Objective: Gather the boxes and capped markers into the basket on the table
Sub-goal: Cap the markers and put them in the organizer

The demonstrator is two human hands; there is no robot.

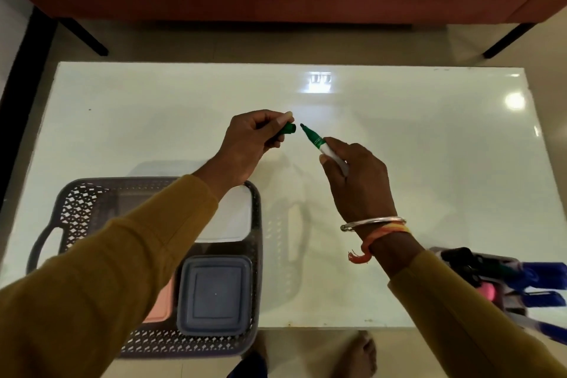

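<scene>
Sleeves (pixel 107 270) are extending forward over the table (pixel 429 147), both forearms angling inward so that the hands are meeting above its middle. The left hand (pixel 245 144) is pinching the green cap (pixel 288 128) between thumb and curled fingers, with the open end facing right. The right hand (pixel 359 181) is gripping the marker (pixel 322 146) around its white barrel, wrist raised, tip pointing up-left at the cap. The two parts are lying near each other but apart, so capping is not yet done.

Handling, as judged: the marker is looking light, rigid and smooth. Mid-barrel is serving as the safe hold, clear of the inked tip. The cap is small and liable to slip — a firm pinch near its closed end is advisable.

Near left, the basket (pixel 256 224) is sitting under the left forearm, holding three lidded boxes (pixel 214 294). Near right, a holder (pixel 509 301) is carrying more markers.
</scene>
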